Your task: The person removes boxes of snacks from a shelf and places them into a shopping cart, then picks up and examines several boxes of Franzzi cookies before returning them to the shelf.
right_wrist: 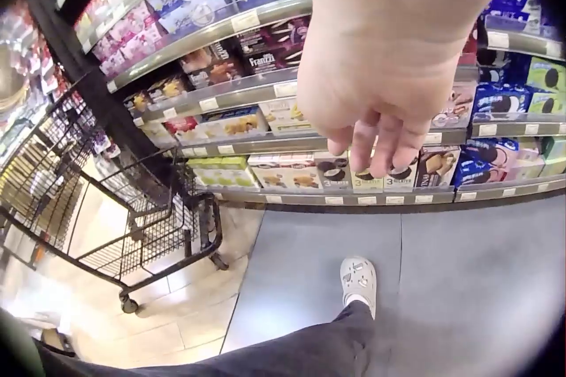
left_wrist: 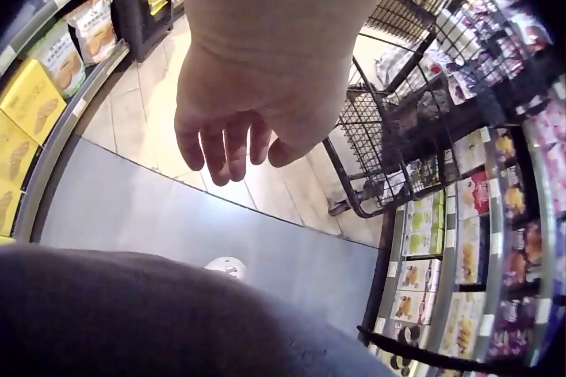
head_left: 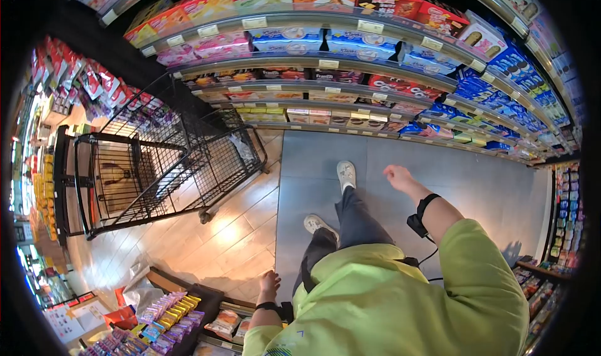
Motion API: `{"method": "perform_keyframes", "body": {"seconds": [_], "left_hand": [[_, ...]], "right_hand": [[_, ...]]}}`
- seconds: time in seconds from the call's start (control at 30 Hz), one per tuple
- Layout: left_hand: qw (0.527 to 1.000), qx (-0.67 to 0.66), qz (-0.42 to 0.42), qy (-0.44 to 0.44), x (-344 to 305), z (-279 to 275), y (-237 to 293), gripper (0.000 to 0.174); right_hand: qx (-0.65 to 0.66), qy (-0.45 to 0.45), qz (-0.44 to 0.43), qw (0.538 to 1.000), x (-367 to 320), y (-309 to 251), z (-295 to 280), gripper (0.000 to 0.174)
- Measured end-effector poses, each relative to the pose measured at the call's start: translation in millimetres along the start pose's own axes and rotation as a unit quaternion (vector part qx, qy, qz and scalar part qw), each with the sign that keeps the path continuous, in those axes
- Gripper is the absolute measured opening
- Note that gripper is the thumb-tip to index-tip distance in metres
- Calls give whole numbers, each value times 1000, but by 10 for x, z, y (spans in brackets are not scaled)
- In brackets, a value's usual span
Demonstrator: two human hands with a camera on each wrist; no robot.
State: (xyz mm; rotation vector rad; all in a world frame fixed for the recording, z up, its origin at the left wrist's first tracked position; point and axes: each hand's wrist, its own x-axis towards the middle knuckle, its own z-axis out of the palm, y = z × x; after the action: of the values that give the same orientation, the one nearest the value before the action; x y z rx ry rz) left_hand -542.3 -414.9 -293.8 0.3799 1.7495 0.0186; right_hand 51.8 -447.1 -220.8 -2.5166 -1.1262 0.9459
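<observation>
My left hand [head_left: 269, 283] hangs low beside my body, near a shelf of bagged snacks. In the left wrist view the left hand [left_wrist: 252, 116] holds nothing, its fingers loosely bent over the floor. My right hand [head_left: 399, 178] is held out in front over the grey floor, toward the shelves of boxed biscuits [head_left: 310, 116]. Nothing is in the right hand [right_wrist: 380, 98] in its wrist view, where its fingers hang loosely and overlap the lower biscuit boxes [right_wrist: 296, 170]. A black wire shopping cart [head_left: 181, 162] stands to the left, apart from both hands.
Stocked biscuit shelves [head_left: 350, 65] curve across the front and right. The grey floor [head_left: 316, 162] meets wood-look flooring [head_left: 250, 212] under the cart. Behind on the left are hanging snack packs [head_left: 169, 321] and bagged snacks [head_left: 223, 323]. More racks [head_left: 566, 218] stand at far right.
</observation>
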Motion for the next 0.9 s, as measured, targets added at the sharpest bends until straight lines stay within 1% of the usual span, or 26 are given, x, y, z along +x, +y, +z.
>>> {"method": "perform_keyframes", "body": {"seconds": [0.1, 0.17, 0.23, 0.3, 0.37, 0.4, 0.43, 0.5, 0.57, 0.63, 0.7, 0.73, 0.8, 0.83, 0.87, 0.9], "left_hand": [[999, -34, -22, -2, 33, -30, -180, 33], [1000, -27, -7, -4, 63, 4, -239, 33], [1000, -13, 6, -6, 49, 107, -195, 34], [1000, 0, 17, -9, 81, 197, -127, 35], [998, 25, 49, -16, 119, 287, -70, 35], [999, 23, 47, -16, 113, 323, -23, 35], [998, 36, 56, -24, 110, 363, 35, 32], [996, 47, 64, -32, 120, 464, 171, 29], [997, 36, 62, -22, 132, 566, 324, 35], [996, 37, 72, -31, 176, 669, 457, 35], [995, 35, 85, -36, 171, 793, 639, 35], [994, 42, 91, -40, 150, 888, 751, 34], [994, 40, 98, -38, 153, 1100, 968, 34], [990, 52, 121, -41, 185, 1222, 1072, 33], [987, 63, 143, -44, 209, 1340, 1160, 33], [988, 52, 140, -38, 181, 1464, 1286, 33]], "right_hand": [[-22, -14, -8, 1000, 8, -124, 120, 24], [-31, -18, -21, 999, 37, -200, 164, 24], [-40, -20, -35, 998, 75, -345, 147, 24], [-47, -41, -41, 997, 114, -447, 135, 24], [-50, -41, -47, 997, 153, -515, 135, 24], [-50, -39, -53, 997, 172, -557, 130, 24], [-52, -41, -54, 996, 192, -594, 118, 24], [-37, -65, -17, 997, 240, -623, 80, 25], [-31, -66, -18, 997, 320, -614, 48, 25], [-23, -69, -23, 997, 454, -497, 77, 25], [16, -26, -77, 997, 630, -365, 63, 27], [15, -28, -85, 996, 727, -337, 21, 27], [25, -13, -19, 999, 953, -306, -83, 30], [22, -17, -28, 999, 1144, -165, -79, 30], [63, 5, -9, 998, 1355, -38, -69, 33], [102, 26, 9, 994, 1557, 40, -75, 36]]}}
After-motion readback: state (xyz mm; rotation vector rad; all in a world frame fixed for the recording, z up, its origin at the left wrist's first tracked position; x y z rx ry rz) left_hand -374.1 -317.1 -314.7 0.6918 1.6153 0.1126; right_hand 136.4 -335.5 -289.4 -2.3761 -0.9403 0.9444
